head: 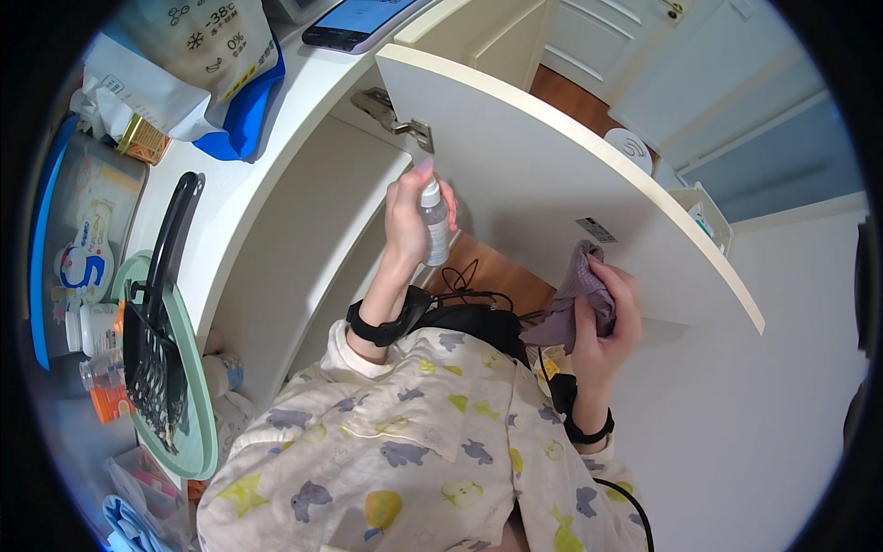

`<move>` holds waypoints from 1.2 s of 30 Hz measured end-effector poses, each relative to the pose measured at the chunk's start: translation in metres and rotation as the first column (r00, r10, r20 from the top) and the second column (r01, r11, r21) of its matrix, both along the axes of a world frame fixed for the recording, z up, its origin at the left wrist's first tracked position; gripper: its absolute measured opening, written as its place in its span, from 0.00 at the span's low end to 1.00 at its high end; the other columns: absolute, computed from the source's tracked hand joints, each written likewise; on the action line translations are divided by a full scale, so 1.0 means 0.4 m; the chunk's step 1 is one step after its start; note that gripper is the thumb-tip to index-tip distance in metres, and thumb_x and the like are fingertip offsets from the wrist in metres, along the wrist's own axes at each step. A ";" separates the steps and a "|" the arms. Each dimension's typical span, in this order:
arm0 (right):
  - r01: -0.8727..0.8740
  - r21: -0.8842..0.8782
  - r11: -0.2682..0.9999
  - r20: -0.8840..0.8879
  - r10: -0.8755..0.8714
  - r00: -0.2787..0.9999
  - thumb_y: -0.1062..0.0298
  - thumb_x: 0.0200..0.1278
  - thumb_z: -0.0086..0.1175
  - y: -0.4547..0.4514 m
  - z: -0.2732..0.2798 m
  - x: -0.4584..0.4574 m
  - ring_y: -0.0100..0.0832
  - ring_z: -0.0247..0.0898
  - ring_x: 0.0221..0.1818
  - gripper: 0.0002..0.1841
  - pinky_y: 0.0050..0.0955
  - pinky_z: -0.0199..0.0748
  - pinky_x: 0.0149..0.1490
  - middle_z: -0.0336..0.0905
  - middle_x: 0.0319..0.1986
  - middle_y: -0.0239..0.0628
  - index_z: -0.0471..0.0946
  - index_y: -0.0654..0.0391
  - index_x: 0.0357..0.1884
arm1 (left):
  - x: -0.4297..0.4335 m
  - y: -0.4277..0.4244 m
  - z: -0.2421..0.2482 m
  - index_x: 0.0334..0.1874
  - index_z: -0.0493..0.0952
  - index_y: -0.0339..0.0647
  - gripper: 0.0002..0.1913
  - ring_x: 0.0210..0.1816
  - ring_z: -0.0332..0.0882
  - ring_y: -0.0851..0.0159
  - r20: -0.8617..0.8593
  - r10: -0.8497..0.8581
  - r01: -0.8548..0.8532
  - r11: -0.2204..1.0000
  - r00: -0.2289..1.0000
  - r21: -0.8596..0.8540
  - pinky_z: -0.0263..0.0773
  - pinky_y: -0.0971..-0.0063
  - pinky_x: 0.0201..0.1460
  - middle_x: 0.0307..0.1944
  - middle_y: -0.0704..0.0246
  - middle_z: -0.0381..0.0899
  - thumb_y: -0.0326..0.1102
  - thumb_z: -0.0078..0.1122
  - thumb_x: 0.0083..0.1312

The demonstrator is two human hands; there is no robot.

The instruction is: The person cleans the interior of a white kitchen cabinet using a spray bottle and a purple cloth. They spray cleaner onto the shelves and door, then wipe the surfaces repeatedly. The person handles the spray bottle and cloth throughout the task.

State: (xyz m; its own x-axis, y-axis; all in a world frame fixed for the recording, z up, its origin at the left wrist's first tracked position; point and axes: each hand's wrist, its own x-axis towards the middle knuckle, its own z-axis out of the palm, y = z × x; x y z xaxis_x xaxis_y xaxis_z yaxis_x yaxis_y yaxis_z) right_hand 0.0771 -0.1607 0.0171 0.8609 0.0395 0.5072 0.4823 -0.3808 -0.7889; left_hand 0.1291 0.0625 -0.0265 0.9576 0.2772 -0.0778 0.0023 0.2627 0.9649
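Observation:
My left hand (405, 217) grips a small clear spray bottle (436, 234) with a white top, held upright with a fingertip at the nozzle. It is just in front of the inner face of an open white cabinet door (524, 179), below the metal hinge (410, 127). My right hand (614, 303) pinches a crumpled purple cloth (576, 297) close to that same door face, just under a small printed sticker (597, 230). Part of the cloth hangs down towards my body. Whether the cloth touches the door, I cannot tell.
A black slotted scoop (155, 331) rests on a green tray (203, 421) along the white countertop (227, 200). Beyond are a food pouch (200, 62) and a phone (365, 24). Black cables (469, 283) lie by the wooden floor (497, 262). The door's curved edge (586, 131) juts across.

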 end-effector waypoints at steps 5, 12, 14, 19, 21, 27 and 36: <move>0.004 -0.006 1.000 0.015 -0.004 1.000 0.84 0.45 0.53 0.006 -0.001 0.000 0.38 0.72 0.39 0.19 0.28 0.68 0.47 0.74 0.38 0.44 0.76 0.61 0.44 | -0.004 -0.004 -0.005 0.16 0.68 0.36 0.28 0.13 0.67 0.66 0.018 0.111 -0.111 0.994 0.994 -0.004 0.65 0.75 0.17 0.11 0.64 0.67 0.54 0.36 0.62; 0.013 -0.015 1.000 0.030 -0.012 0.999 0.84 0.46 0.53 0.015 -0.009 0.001 0.38 0.72 0.39 0.19 0.28 0.68 0.48 0.74 0.39 0.44 0.76 0.62 0.44 | -0.014 0.012 0.006 0.15 0.68 0.36 0.28 0.13 0.68 0.67 0.025 0.074 -0.075 0.997 0.997 0.033 0.65 0.75 0.17 0.11 0.64 0.68 0.54 0.38 0.62; 0.003 -0.024 1.000 0.027 -0.002 1.000 0.84 0.46 0.53 0.020 -0.011 -0.001 0.38 0.72 0.40 0.19 0.28 0.68 0.48 0.75 0.39 0.44 0.76 0.62 0.44 | -0.018 0.012 0.009 0.15 0.68 0.35 0.28 0.13 0.68 0.67 0.022 0.088 -0.089 0.995 0.996 0.043 0.65 0.76 0.17 0.11 0.64 0.68 0.55 0.38 0.61; 0.011 -0.004 1.000 0.049 -0.011 0.999 0.84 0.45 0.53 0.041 0.002 0.004 0.38 0.72 0.39 0.19 0.29 0.68 0.48 0.74 0.39 0.45 0.76 0.61 0.44 | -0.033 -0.011 0.006 0.15 0.69 0.34 0.28 0.13 0.67 0.67 0.045 0.142 -0.143 0.990 0.989 0.019 0.65 0.76 0.19 0.11 0.63 0.68 0.54 0.39 0.61; 0.054 -0.039 0.998 0.118 -0.049 0.992 0.84 0.44 0.53 0.057 0.010 0.016 0.39 0.72 0.39 0.20 0.29 0.69 0.46 0.74 0.38 0.44 0.76 0.61 0.44 | -0.035 -0.013 0.005 0.14 0.69 0.34 0.28 0.13 0.67 0.67 0.072 0.069 -0.072 0.997 0.995 0.037 0.65 0.76 0.20 0.11 0.63 0.68 0.54 0.39 0.61; 0.256 -0.133 0.958 0.469 -0.167 0.867 0.85 0.40 0.55 0.170 0.015 0.118 0.36 0.71 0.34 0.25 0.26 0.73 0.36 0.72 0.36 0.40 0.77 0.58 0.46 | -0.058 0.005 0.013 0.16 0.69 0.33 0.31 0.15 0.68 0.65 0.172 0.020 -0.037 0.995 0.985 0.097 0.65 0.76 0.21 0.11 0.62 0.68 0.58 0.35 0.62; 0.373 -0.303 0.877 0.629 -0.110 0.770 0.78 0.44 0.54 0.389 -0.061 0.236 0.31 0.72 0.31 0.25 0.23 0.74 0.31 0.68 0.35 0.36 0.76 0.55 0.50 | -0.109 0.072 0.009 0.18 0.71 0.30 0.29 0.15 0.70 0.68 0.240 0.148 -0.131 0.988 0.960 -0.083 0.64 0.79 0.21 0.13 0.62 0.71 0.52 0.38 0.63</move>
State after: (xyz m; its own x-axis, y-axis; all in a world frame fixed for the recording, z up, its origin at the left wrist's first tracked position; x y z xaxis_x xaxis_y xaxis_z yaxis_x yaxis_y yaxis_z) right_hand 0.1714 -0.0052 -0.0073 0.4149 0.1769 0.8925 0.6377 -0.7562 -0.1466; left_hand 0.0856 0.0914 -0.0228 0.9018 0.4116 0.1313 -0.2727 0.3064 0.9120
